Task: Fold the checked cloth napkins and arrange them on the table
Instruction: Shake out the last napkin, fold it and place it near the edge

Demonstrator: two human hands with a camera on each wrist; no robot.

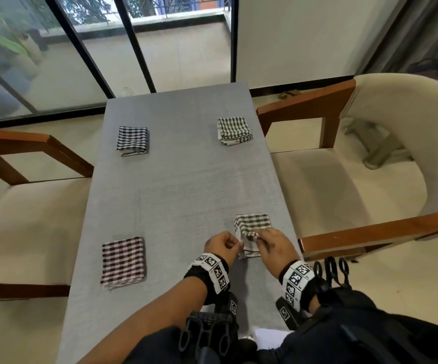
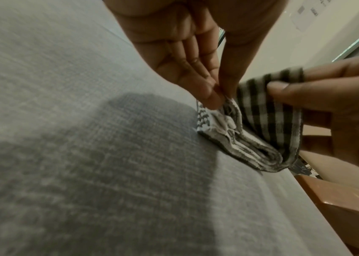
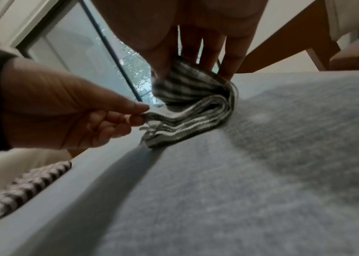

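Observation:
A folded green-and-white checked napkin (image 1: 252, 227) lies near the right edge of the grey table (image 1: 181, 185). My left hand (image 1: 223, 245) pinches the napkin's (image 2: 268, 121) near-left corner between thumb and forefinger. My right hand (image 1: 270, 245) grips the upper layers of the napkin (image 3: 196, 98), thumb under and fingers over, and lifts them off the lower layers. Three other folded napkins lie flat: a maroon checked napkin (image 1: 122, 261) at near left, a black checked napkin (image 1: 132, 140) at far left, a green checked napkin (image 1: 234, 130) at far right.
Cream armchairs with wooden arms stand at the right (image 1: 370, 179) and left (image 1: 23, 206) of the table. Glass doors (image 1: 94, 48) close off the far end. White paper (image 1: 270, 337) lies at the table's near edge by my lap.

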